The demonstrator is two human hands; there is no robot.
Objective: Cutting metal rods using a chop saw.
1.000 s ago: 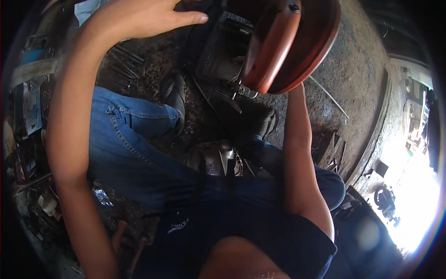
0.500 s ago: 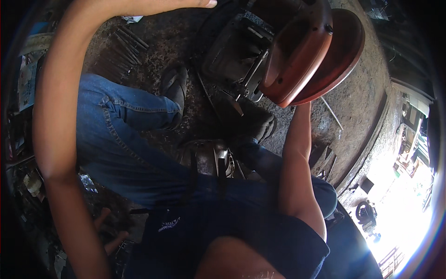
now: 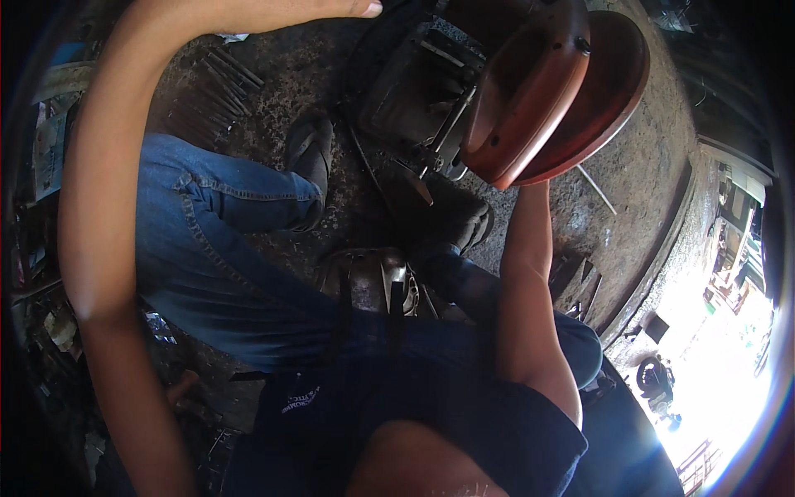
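Note:
My left arm curves up the left side, and my left hand (image 3: 319, 7) reaches the top edge, where the frame cuts it. Only its outstretched thumb shows, so I cannot tell what the fingers do. A dark machine (image 3: 426, 99) with metal rods stands beyond it. At the upper right is a red-brown painted housing (image 3: 530, 108) with a rounded rim and small holes. Close against it sits a round red disc-like part (image 3: 617, 99). My right forearm (image 3: 530, 240) runs up to the lower edge of this disc; the hand itself is hidden behind it.
Several long thin metal pieces (image 3: 219, 87) lie on the stained floor, left of my sandalled foot (image 3: 312, 161). A shiny metal part (image 3: 373, 277) is between my legs. A thin rod (image 3: 596, 189) lies right of the disc. Outside, a motorbike (image 3: 656, 381) stands in bright light.
My arms and the red parts keep nearly the same places, with a slight shift of the view. At the lower left, one of two limb-like shapes no longer shows clearly.

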